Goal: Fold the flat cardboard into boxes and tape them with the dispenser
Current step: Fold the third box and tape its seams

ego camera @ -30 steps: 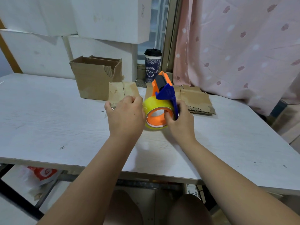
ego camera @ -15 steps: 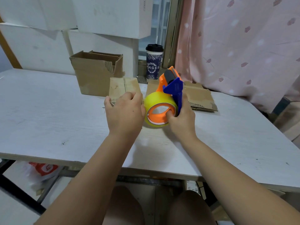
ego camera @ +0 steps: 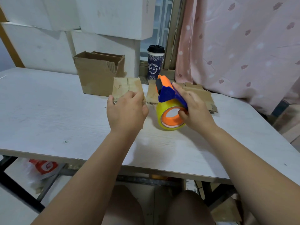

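Observation:
A small brown cardboard box (ego camera: 127, 86) with a seam down its top stands mid-table. My left hand (ego camera: 126, 111) grips its near end and covers most of it. My right hand (ego camera: 195, 109) holds the tape dispenser (ego camera: 168, 93) by its blue handle, orange head pointing away from me. Its yellow tape roll (ego camera: 159, 112) with an orange core hangs just over the table, a short gap right of my left hand. Flat cardboard (ego camera: 201, 95) lies behind the dispenser.
An open brown box (ego camera: 95, 73) holding flat sheets stands behind the small one. A dark lidded cup (ego camera: 155, 62) sits on the window sill. White boxes (ego camera: 113, 15) are stacked at the back, a pink curtain (ego camera: 240, 46) hangs at the right. The white table's (ego camera: 48, 111) front edge is near.
My right hand has carried the dispenser to the right, away from the small box, and tilted it over. A gap has opened between the roll and my left hand, which stayed on the box.

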Tool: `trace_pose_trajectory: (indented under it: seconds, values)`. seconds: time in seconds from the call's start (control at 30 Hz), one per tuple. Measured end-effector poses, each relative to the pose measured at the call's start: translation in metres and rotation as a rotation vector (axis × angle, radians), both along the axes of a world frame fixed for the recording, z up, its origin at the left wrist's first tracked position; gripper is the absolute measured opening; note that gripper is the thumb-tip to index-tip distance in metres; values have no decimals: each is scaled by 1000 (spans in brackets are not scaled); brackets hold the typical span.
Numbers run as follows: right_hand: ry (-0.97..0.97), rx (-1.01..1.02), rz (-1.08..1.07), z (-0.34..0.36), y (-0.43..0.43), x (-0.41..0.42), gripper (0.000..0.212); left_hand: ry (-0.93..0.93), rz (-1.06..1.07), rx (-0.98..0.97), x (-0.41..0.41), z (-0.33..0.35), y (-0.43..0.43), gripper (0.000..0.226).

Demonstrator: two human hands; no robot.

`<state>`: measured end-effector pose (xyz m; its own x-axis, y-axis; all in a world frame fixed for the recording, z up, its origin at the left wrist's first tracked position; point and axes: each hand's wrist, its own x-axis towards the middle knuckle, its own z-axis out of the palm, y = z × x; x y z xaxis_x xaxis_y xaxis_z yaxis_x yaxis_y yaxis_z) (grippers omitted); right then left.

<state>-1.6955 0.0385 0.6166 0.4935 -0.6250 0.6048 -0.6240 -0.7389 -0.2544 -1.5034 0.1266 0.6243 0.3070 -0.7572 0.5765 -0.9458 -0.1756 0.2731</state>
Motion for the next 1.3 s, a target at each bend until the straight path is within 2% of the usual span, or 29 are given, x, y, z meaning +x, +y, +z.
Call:
trace_pose_trajectory:
  seconds: [0.23,0.43,0.5,0.7,0.83,1.03,1.17,1.3]
  values:
    - [163,-106,-47,16,-8,-8,88,39,-31,15,3,2,-1,14]
    - [-7,65,31,18,-9,-19,91,-10,-23,-24,4,-4,-2,14]
    - [8,63,28,20,-7,-21,92,-9,-32,-35,6,-5,-4,13]
    - [344,11,-12,27,-1,-23,101,28,-62,-49,10,-2,-6,11]
    - [439,-38,-44,30,5,-28,103,24,-70,-38,11,-2,-6,10]
    - [596,-171,-105,51,7,-19,87,41,-85,-51,12,0,-3,10]
    - [646,-67,-32,71,3,-14,90,37,-91,-15,14,2,-4,14]
    - [463,124,57,79,-5,-25,99,36,-95,-27,15,0,-5,15]
